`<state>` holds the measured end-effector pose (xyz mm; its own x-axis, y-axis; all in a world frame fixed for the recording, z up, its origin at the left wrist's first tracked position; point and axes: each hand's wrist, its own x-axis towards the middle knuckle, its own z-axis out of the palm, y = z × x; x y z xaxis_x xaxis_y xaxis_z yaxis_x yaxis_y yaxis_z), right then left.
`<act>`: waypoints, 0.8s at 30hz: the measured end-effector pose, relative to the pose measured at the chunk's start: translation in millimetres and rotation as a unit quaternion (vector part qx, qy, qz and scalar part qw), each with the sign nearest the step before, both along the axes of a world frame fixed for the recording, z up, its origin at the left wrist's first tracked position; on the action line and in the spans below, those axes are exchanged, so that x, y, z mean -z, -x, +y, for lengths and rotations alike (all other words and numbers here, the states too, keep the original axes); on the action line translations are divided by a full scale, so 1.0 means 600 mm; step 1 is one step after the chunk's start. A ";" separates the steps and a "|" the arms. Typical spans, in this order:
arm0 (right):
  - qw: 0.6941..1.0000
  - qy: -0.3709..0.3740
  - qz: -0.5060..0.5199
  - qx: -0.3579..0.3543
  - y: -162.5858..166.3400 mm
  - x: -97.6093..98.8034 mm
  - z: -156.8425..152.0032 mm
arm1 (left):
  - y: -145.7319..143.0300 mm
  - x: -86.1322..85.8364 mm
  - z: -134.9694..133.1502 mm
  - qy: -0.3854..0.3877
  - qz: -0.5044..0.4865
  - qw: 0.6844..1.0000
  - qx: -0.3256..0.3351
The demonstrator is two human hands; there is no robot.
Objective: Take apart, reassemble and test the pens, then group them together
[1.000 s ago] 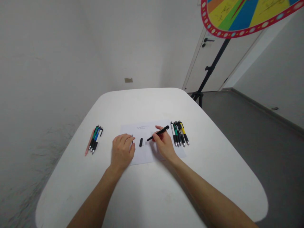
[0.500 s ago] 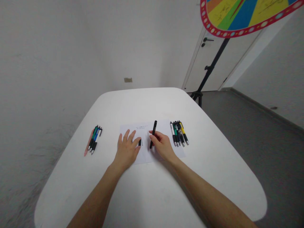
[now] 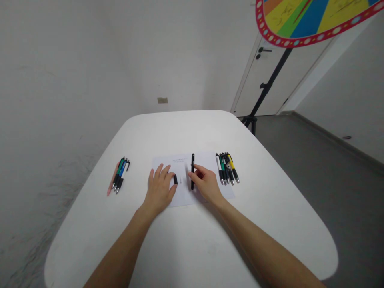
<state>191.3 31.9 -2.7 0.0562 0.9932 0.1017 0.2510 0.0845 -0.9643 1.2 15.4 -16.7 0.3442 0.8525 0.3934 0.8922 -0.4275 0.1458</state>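
Reaching from the near side, the left hand (image 3: pixel 158 186), fingers spread, pinches the little black cap (image 3: pixel 175 179). The right hand (image 3: pixel 206 182), fingers curled, holds the black pen (image 3: pixel 192 162) over the white paper (image 3: pixel 183 197).

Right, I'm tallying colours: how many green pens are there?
2: one green pen in the left bunch, another green pen in the right bunch. Overlapping pens could hide more.

Two hands (image 3: pixel 159 190), one sheet of paper (image 3: pixel 181 198), one black pen (image 3: pixel 192 161) and one black cap (image 3: pixel 175 179) sit just below centre on one table (image 3: pixel 192 134), four pens (image 3: pixel 122 171) at left, apparently five pens (image 3: pixel 228 170) at right, one wheel (image 3: pixel 309 24) upper right.
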 end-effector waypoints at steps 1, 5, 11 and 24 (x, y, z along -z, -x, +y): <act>1.000 0.003 -0.004 0.004 0.000 -0.001 -0.001 | 0.001 0.000 0.000 0.002 0.001 1.000 -0.001; 1.000 0.011 -0.016 0.004 0.001 0.000 -0.001 | 0.002 0.003 -0.001 0.005 0.003 1.000 -0.005; 0.998 0.011 -0.055 -0.003 0.000 0.006 0.000 | 0.005 0.005 -0.001 -0.002 0.000 1.000 -0.003; 0.985 0.004 -0.171 -0.015 -0.001 0.004 -0.003 | -0.001 -0.006 -0.003 0.015 0.037 0.999 0.027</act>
